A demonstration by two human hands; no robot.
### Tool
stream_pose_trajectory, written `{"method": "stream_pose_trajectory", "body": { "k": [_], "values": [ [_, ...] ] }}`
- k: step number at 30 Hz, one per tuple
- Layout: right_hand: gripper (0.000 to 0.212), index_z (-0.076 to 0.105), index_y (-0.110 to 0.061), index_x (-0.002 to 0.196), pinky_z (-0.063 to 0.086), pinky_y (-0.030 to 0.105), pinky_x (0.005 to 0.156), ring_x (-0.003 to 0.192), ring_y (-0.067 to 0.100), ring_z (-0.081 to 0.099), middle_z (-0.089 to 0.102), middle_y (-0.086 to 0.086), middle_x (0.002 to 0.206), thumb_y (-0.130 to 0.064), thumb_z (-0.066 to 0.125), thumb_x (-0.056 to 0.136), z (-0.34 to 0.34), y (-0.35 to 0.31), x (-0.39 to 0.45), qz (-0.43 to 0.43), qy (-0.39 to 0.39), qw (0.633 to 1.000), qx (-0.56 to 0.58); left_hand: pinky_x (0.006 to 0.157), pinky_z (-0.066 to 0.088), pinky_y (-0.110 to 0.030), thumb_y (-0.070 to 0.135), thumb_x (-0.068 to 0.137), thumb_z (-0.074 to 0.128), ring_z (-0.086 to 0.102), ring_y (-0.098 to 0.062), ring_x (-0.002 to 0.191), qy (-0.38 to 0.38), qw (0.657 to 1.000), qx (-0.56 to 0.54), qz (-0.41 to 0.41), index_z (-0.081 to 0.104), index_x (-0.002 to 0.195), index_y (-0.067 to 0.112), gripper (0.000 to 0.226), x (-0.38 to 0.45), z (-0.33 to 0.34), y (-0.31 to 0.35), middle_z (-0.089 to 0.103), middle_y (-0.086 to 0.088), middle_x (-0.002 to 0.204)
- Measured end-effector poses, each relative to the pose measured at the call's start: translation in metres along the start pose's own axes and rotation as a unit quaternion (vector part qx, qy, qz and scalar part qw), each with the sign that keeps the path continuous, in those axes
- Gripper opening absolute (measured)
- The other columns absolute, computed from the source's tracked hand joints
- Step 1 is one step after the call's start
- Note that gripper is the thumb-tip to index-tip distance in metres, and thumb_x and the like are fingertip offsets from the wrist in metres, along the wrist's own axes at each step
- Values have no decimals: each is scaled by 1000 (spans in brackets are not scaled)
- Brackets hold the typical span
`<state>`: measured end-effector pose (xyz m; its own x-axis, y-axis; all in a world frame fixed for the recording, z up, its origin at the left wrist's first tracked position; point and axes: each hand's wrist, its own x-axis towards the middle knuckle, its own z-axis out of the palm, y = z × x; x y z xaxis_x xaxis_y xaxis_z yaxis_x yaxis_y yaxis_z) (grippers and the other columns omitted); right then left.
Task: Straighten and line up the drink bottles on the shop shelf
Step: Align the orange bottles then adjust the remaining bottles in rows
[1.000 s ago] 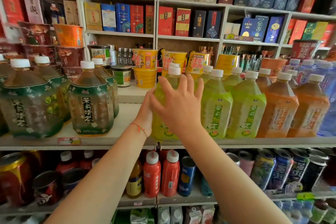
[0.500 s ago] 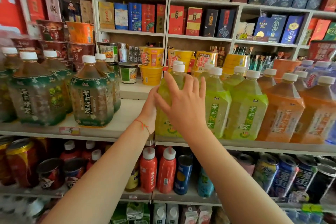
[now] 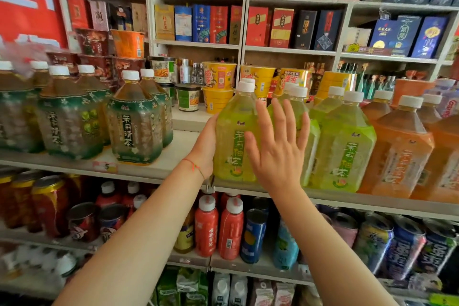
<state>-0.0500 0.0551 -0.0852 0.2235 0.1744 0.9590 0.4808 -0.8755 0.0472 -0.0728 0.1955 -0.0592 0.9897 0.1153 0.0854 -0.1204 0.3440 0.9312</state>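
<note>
While we squared the green bottle [image 3: 232,129] to the neighbouring bottles [image 3: 345,141], our left hand [image 3: 205,146] braced its side, fingers hidden; our right hand [image 3: 275,154] lay splayed flat across its front.

Cups the left side of the front yellow-green bottle [image 3: 231,119] with the left hand [image 3: 205,150] — fingers hidden behind it. Spreads the right hand [image 3: 275,154] before its right half, fingers straight. Has it upright at the shelf [image 3: 154,169] edge, near matching green bottles [image 3: 345,131] — dark tea bottles [image 3: 134,129] apart on the left, orange bottles [image 3: 397,154] far right.
</note>
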Motion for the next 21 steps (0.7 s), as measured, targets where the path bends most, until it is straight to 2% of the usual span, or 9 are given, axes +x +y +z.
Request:
{"method": "stream_pose_trajectory", "body": {
  "k": [2, 4, 7, 9, 10, 13, 14, 17, 21],
  "values": [
    [56, 43, -9, 148, 14, 54, 123, 147, 34, 34, 46, 17, 152, -44, 30, 106, -1, -13, 1, 23, 53, 994, 88, 103, 51, -47, 54, 100, 44, 70, -21, 107, 45, 996, 57, 43, 75, 115, 22, 47, -9, -2, -1, 76, -4, 112],
    [51, 44, -4, 142, 18, 55, 123, 145, 37, 35, 46, 21, 150, -37, 35, 105, -4, -36, 4, 6, 84, 985, 151, 98, 54, -41, 30, 102, 46, 69, -12, 96, 173, 957, 147, 183, 75, 95, 22, 31, -24, -10, 0, 76, 4, 95],
    [45, 52, 4, 135, 28, 59, 117, 142, 41, 39, 49, 25, 146, -25, 40, 103, -6, -80, 9, -34, 84, 963, 252, 91, 47, -23, 13, 95, 47, 59, -6, 96, 310, 788, 249, 471, 70, 95, 14, 23, -50, -49, 17, 66, 3, 97],
    [41, 54, 8, 132, 35, 54, 114, 140, 38, 42, 52, 23, 142, -16, 48, 99, 0, -107, 12, -30, 57, 952, 301, 97, 41, -24, 10, 93, 49, 52, -10, 106, 377, 703, 283, 533, 64, 108, 6, 21, -47, -86, 28, 56, 1, 109],
    [43, 52, 6, 135, 36, 48, 114, 138, 33, 43, 52, 21, 142, -14, 51, 97, 4, -122, 14, -10, 17, 945, 327, 101, 39, -26, 11, 93, 49, 50, -12, 111, 395, 708, 275, 517, 60, 115, 5, 26, -44, -105, 35, 53, 1, 115],
    [61, 31, -8, 152, 24, 13, 115, 137, 3, 31, 39, 6, 153, -25, 58, 99, 16, -168, 23, 118, -198, 876, 423, 111, 34, -29, 25, 103, 42, 46, -13, 130, 354, 846, 219, 333, 50, 139, 15, 37, -40, -143, 57, 51, 1, 138],
    [71, 22, -13, 156, 21, 10, 113, 136, -1, 26, 33, 1, 157, -32, 61, 99, 19, -180, 28, 161, -257, 843, 443, 112, 31, -29, 32, 106, 38, 43, -13, 134, 326, 889, 187, 263, 47, 143, 20, 40, -36, -152, 60, 49, 3, 144],
    [92, 12, -20, 158, 26, 20, 105, 138, 6, 30, 31, -4, 158, -46, 69, 91, 39, -204, 44, 276, -333, 765, 477, 121, 22, -42, 65, 99, 34, 36, -14, 141, 249, 961, 79, 92, 39, 152, 30, 64, -25, -182, 73, 38, 6, 156],
    [90, 31, -24, 149, 46, 31, 100, 130, 17, 53, 53, -5, 140, -50, 81, 78, 76, -221, 57, 353, -323, 727, 493, 116, 33, -54, 99, 58, 42, 46, -22, 138, 168, 983, 68, 12, 45, 147, 42, 106, -4, -218, 68, 47, 3, 154]
  ]
}}
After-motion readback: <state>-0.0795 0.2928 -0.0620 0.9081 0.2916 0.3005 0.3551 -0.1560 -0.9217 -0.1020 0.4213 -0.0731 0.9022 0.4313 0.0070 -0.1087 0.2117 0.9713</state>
